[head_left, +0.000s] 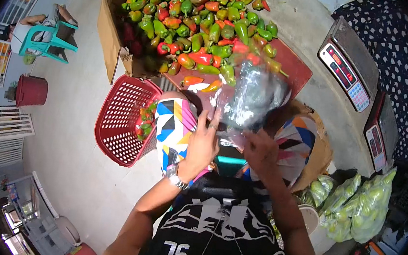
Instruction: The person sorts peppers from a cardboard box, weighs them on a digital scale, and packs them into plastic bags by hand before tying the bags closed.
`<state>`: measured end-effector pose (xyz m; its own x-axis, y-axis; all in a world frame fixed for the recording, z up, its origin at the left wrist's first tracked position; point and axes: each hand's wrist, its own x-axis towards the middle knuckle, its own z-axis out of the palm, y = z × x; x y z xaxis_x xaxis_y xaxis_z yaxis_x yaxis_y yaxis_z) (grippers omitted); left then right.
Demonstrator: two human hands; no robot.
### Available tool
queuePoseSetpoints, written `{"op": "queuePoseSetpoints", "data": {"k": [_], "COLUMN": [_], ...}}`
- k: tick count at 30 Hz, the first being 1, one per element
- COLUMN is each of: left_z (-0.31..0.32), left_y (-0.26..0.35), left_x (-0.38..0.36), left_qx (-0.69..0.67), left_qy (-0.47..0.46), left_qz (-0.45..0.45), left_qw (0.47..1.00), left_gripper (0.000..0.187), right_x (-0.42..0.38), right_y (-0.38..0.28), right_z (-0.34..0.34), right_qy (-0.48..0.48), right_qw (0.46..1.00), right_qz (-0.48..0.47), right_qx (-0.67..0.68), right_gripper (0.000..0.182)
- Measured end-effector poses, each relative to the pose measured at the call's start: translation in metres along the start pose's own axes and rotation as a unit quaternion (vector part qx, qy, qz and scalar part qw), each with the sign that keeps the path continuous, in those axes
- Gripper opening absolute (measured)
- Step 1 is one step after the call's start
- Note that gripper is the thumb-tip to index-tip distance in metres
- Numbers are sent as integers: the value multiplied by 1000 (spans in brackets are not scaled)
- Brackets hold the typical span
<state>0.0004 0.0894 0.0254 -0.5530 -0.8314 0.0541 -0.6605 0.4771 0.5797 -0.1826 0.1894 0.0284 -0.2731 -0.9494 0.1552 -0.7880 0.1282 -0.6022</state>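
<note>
A clear plastic bag, partly smeared by motion, is stretched out in front of me over the edge of the red board. My left hand, with a metal watch at its wrist, pinches the bag's near left edge between its fingers. On the near right edge my right hand is closed, its fingertips in shadow. Beyond the bag lies a large heap of green, red and orange peppers. A few peppers lie loose on the red board close to the bag.
An open cardboard box borders the heap on the left. A red basket with some peppers stands by my left leg. Two digital scales are at the right. Filled bags of green produce sit lower right. A person sits on a teal chair.
</note>
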Motion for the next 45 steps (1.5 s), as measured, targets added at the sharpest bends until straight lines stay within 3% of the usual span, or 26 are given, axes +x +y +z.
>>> {"op": "queuePoseSetpoints", "data": {"k": [2,4,7,9,11,13,15,17,20,21,25,26,27,28,29,32,35,38,42,43,45], "left_z": [5,-4,-33,-50,-61,-57,-57,-58,-62,-62,-62,-62,-61,-59,-59,-56,-55,-53,-47,-49,-51], "left_y": [-11,-7,-13,-25,-41,-51,-52,-54,-53,-54,-54,-55,-57,-58,-56,-53,-48,-49,-61,-59,-60], "left_x": [-11,-7,15,23,30,29,27,30,38,37,40,39,38,39,39,42,42,39,38,38,36], "left_qx": [-52,-76,-78,-103,-50,-55,-64,-77,-115,-110,-100,-97,-95,-94,-99,-106,-118,-109,-63,-92,-88], "left_qy": [-15,40,84,104,136,144,140,161,208,210,228,227,227,229,231,241,233,218,244,240,237], "left_qz": [10,37,10,-28,-22,-20,-10,-10,-31,-37,-24,-24,-23,-21,-28,-26,-39,-64,-49,-62,-76], "left_qw": [998,996,993,989,989,988,988,984,971,971,968,969,969,969,968,964,964,968,966,964,964], "left_gripper": [82,82,81,82,77,66,61,51,46,41,38,37,37,37,36,34,34,34,30,29,27], "right_x": [-2,3,50,92,142,208,265,306,326,331,338,338,335,328,312,270,250,232,205,204,203], "right_y": [9,5,-5,9,8,41,59,83,85,89,105,107,97,93,97,79,70,72,65,43,53], "right_z": [8,11,-11,-16,-18,-7,23,60,97,102,96,88,68,54,48,15,24,31,31,16,-4], "right_qy": [6,32,46,127,191,160,135,95,37,50,124,105,81,53,14,-118,-104,-145,-170,-127,-195], "right_qw": [1000,999,978,967,953,982,984,994,989,986,991,977,911,796,729,549,564,602,663,660,684], "right_qz": [-10,-18,9,-60,70,9,-27,-53,24,11,-28,66,154,233,158,156,172,46,66,150,167], "right_qx": [23,34,203,210,226,98,114,3,-144,-159,-39,173,375,556,666,812,801,784,726,726,682], "right_gripper": [33,26,18,13,13,19,34,53,63,67,62,58,54,50,45,51,56,57,57,41,30]}}
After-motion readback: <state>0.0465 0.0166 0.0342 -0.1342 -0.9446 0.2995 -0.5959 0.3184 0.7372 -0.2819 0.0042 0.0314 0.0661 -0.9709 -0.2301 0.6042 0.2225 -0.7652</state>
